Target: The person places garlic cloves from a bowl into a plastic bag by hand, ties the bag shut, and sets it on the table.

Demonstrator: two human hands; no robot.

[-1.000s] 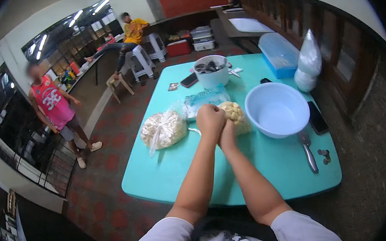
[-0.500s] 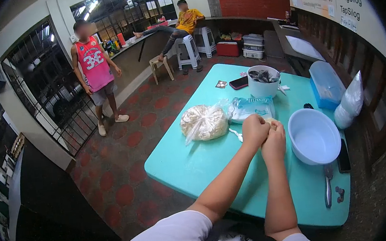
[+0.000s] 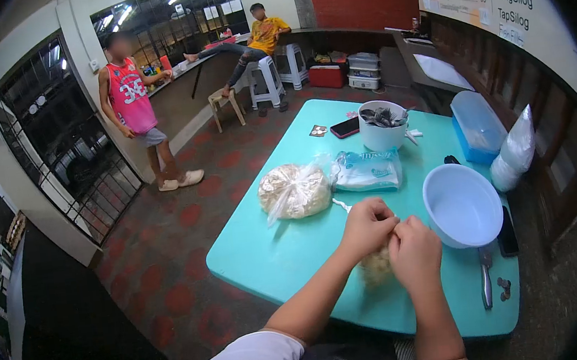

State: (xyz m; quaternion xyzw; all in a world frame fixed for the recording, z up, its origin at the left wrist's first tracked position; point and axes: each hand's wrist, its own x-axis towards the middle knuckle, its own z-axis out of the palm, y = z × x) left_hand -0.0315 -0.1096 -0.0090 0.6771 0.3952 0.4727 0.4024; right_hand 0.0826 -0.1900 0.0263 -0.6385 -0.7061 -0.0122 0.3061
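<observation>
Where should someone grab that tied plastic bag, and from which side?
Probably the gathered neck of the tied plastic bag, from above and the near side: its loose tail drapes that way, while the body bulges broad and round.

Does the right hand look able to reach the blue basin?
Probably yes: the blue basin stands close beside the right hand with nothing visible between, though that hand is busy with a bag.

Blurred bag point(image 3: 377, 267) of pale yellowish pieces, partly hidden below the hands point(image 3: 368, 229)

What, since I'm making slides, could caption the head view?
Left hand and right hand hold a blurred pale bundle beside a blue basin.
</observation>
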